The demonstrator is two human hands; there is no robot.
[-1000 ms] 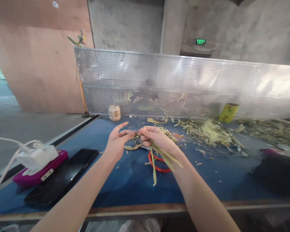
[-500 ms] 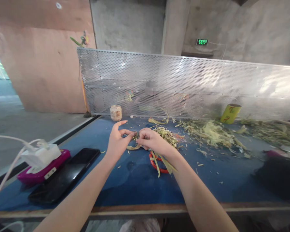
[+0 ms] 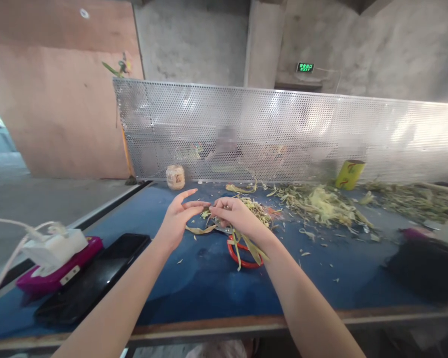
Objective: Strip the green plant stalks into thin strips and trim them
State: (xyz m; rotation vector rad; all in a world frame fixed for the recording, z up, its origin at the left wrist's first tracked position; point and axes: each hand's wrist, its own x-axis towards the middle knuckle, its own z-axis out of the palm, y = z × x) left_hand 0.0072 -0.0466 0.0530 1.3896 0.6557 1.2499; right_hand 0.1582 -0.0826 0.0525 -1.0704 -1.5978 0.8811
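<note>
My left hand [image 3: 177, 219] pinches a small bit of dried plant [image 3: 206, 214] between thumb and a finger, with the index finger raised. Close beside it, fingertips nearly touching, my right hand [image 3: 233, 214] is closed on dried plant matter, mostly hidden by its fingers. Pale green plant strips [image 3: 252, 248] trail from under my right hand across red-handled scissors [image 3: 246, 264], whose blades are partly covered. A heap of small plant pieces [image 3: 259, 211] lies behind my right hand. One curled dry strip [image 3: 199, 230] rests on the blue table below my fingertips.
A jar [image 3: 175, 177] and a yellow can [image 3: 350, 174] stand by the perforated metal screen [image 3: 209, 119]. Loose dried stalks [image 3: 321, 204] spread at the right, near a dark object [image 3: 425, 268]. At left lie a phone [image 3: 93, 278] and a purple power strip [image 3: 59, 271] with chargers.
The view has shifted slightly, moving most things a little left. My hands stay together at the plant matter, and my left fingers are somewhat straighter. More of the scissors' blades shows.
</note>
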